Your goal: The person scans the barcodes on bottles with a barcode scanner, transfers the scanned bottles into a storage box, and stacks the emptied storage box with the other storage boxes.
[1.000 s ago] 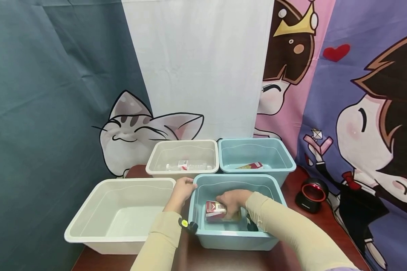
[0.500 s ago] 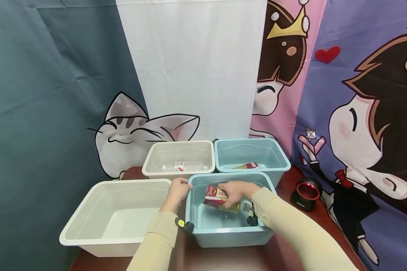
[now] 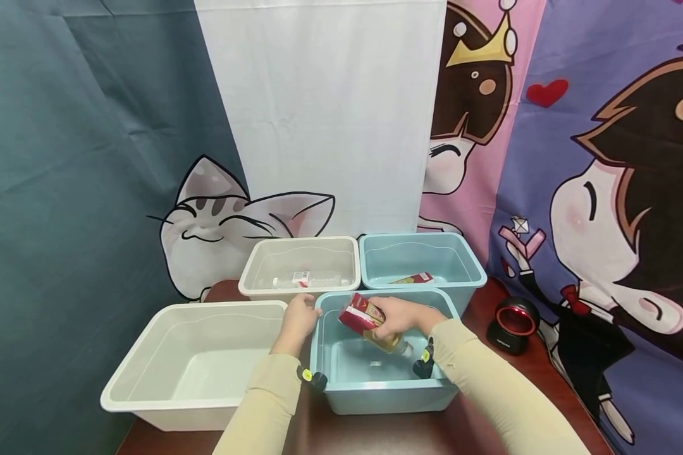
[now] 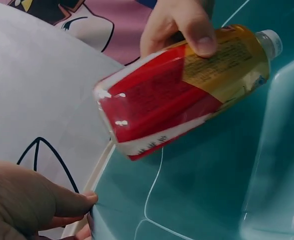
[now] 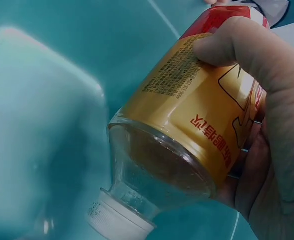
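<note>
My right hand [image 3: 399, 315] grips a clear plastic bottle [image 3: 360, 313] with a red and gold label, tilted inside the front blue bin [image 3: 387, 385]. Its base points to the upper left, near the bin's left rim. In the right wrist view the white cap [image 5: 120, 220] points downward and the thumb presses on the gold part of the label. My left hand [image 3: 298, 321] holds the same bin's left rim near its back corner. Thumb [image 4: 74, 202] and fingers pinch that edge in the left wrist view.
Left of the blue bin stands a large white bin [image 3: 205, 354]. Behind are a smaller white bin [image 3: 253, 272] holding a clear bottle [image 3: 319, 280] and a second blue bin [image 3: 472, 265] holding a red-labelled item [image 3: 418, 278]. A black scanner-like device [image 3: 512, 325] glows red at the right.
My right hand has lifted the bottle from the blue bin's floor, up and back, tilting its base upward. My left hand stays on the rim. The head view has shifted slightly.
</note>
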The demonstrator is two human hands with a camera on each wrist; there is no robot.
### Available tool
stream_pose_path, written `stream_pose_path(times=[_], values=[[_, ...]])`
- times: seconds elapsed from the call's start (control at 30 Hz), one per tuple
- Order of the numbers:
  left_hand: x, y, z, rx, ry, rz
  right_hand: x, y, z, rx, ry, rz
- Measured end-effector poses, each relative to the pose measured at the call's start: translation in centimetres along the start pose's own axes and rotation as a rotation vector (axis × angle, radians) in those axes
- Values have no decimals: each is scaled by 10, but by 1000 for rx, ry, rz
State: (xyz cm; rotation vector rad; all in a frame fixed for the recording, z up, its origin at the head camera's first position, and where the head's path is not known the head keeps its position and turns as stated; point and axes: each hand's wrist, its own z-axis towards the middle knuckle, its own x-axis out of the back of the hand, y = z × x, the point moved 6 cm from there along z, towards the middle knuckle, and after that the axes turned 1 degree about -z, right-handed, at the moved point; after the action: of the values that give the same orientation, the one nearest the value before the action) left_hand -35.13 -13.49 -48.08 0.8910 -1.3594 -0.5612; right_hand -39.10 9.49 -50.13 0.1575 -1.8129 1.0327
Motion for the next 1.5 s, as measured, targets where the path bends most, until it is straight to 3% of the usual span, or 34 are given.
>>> stream_pose_path(times=[0.17,0.33,0.6,0.77,0.93,1.13,1.33,1.5], values=[[3,7,-3,-21,13,60,7,-3,-2,25,34,47],[9,20,-8,-64,78,103,15,-5,-7,42,73,103],[10,41,-16,-160,150,46,26,-7,-13,86,130,180],[3,43,-16,-157,139,-20,31,-7,-17,127,167,251],[-9,47,-16,-196,96,-212,37,-3,-21,146,229,301],[-28,48,-15,-157,-24,-429,41,-1,-22,168,269,396],[-51,49,-18,-73,-180,-569,42,2,-23,164,289,451],[-63,51,-21,-76,-280,-642,42,5,-23,194,309,460]])
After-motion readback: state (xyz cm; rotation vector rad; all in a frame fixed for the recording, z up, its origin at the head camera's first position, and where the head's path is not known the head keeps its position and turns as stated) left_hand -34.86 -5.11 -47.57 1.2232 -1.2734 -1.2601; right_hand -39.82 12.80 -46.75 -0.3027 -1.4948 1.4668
